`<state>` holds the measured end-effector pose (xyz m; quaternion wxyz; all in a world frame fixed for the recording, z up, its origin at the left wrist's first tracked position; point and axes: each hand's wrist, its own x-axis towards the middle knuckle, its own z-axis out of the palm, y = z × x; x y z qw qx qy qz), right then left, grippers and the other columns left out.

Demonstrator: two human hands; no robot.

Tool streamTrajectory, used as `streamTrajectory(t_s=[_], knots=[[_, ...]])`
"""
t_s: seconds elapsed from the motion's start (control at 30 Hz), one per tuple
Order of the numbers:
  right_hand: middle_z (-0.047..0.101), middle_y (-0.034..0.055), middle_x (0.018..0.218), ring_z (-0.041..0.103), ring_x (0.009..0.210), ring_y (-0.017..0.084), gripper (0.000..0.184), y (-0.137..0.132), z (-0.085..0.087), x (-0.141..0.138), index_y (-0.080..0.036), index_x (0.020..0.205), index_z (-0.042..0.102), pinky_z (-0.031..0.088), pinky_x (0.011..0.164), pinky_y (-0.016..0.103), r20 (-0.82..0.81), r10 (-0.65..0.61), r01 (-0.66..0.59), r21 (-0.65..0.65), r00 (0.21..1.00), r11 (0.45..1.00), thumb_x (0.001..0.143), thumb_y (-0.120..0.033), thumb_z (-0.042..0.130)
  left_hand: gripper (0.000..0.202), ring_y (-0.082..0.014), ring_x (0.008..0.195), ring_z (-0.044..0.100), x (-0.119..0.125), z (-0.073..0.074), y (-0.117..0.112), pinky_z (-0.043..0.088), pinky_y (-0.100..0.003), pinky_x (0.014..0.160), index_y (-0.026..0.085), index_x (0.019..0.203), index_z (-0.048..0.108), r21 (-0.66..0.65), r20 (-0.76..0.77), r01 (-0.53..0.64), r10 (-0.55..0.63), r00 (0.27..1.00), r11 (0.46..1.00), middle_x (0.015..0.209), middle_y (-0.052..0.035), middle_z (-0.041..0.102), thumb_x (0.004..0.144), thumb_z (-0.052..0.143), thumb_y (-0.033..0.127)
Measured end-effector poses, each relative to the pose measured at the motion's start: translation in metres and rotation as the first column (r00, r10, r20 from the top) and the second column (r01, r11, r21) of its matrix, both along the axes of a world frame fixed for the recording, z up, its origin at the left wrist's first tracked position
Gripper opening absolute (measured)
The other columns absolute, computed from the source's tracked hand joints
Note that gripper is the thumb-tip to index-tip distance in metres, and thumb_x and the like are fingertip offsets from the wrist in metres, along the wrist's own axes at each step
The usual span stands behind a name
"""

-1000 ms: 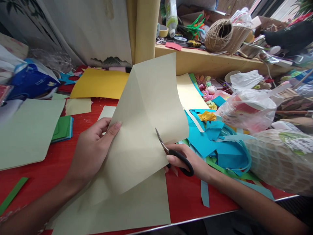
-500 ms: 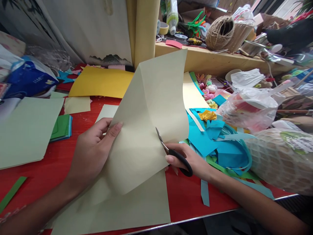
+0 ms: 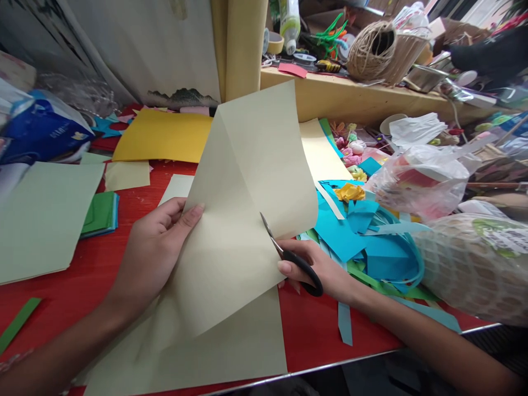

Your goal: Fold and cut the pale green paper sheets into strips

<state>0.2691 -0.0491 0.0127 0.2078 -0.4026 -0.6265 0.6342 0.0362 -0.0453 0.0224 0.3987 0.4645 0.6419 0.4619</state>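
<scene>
A large pale cream sheet of paper point(image 3: 231, 231) stands tilted up in front of me, with a crease running down its upper part. My left hand point(image 3: 159, 245) pinches its left edge, thumb on the near face. In my right hand point(image 3: 305, 267) is a pair of scissors point(image 3: 303, 269) with black handles, the fingers in and around the loops. One blade lies over the near face of the sheet, pointing up and left; the other blade is hidden behind the paper. Beneath, another pale sheet point(image 3: 231, 352) lies flat on the red table point(image 3: 322, 341).
Blue paper scraps point(image 3: 383, 256) and strips lie right of the sheet, beside a net-wrapped bundle point(image 3: 474, 264). At left are a pale green paper stack point(image 3: 41, 220) and small green papers point(image 3: 99, 212). Yellow paper point(image 3: 160, 135) lies behind. A cluttered shelf holds twine point(image 3: 373, 52).
The upper part of the cream sheet has swung left and the crease leans more. My hands and the scissors stay almost in place, still gripping; the view has shifted slightly.
</scene>
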Motion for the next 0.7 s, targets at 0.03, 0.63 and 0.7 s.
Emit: streamTrajectory(t_s=[0.03, 0.63, 0.7], knots=[[0.045, -0.0047, 0.057, 0.04, 0.047, 0.007, 0.047, -0.0001, 0.0, 0.0, -0.014, 0.096, 0.064, 0.032, 0.046, 0.021, 0.003, -0.001, 0.001, 0.005, 1.0, 1.0, 0.078, -0.058, 0.057, 0.032, -0.0117, 0.066, 0.064, -0.0004, -0.001, 0.0006, 0.051, -0.017, 0.047, 0.029, 0.1, 0.068, -0.006, 0.017, 0.012, -0.012, 1.0, 1.0, 0.09, 0.0012, 0.07, 0.073, 0.066, 0.047], [0.048, -0.0035, 0.06, 0.05, 0.054, 0.008, 0.033, -0.0038, -0.0091, -0.0001, -0.016, 0.071, 0.054, 0.037, 0.049, 0.019, -0.088, -0.102, 0.094, -0.085, 0.991, 0.992, 0.075, -0.047, 0.067, 0.029, -0.011, 0.061, 0.062, 0.0007, -0.0012, 0.0005, 0.049, -0.017, 0.045, 0.028, 0.098, 0.068, 0.025, -0.008, 0.004, -0.004, 1.0, 1.0, 0.085, 0.0018, 0.071, 0.073, 0.066, 0.044], [0.048, -0.0034, 0.062, 0.053, 0.057, 0.009, 0.031, -0.0036, -0.009, -0.0007, -0.017, 0.069, 0.052, 0.039, 0.051, 0.019, -0.088, -0.107, 0.099, -0.088, 0.99, 0.991, 0.075, -0.044, 0.067, 0.03, -0.0112, 0.062, 0.063, 0.0003, -0.0015, 0.0005, 0.049, -0.017, 0.045, 0.028, 0.097, 0.068, 0.029, -0.016, -0.012, 0.012, 1.0, 1.0, 0.085, 0.0016, 0.07, 0.072, 0.067, 0.044]])
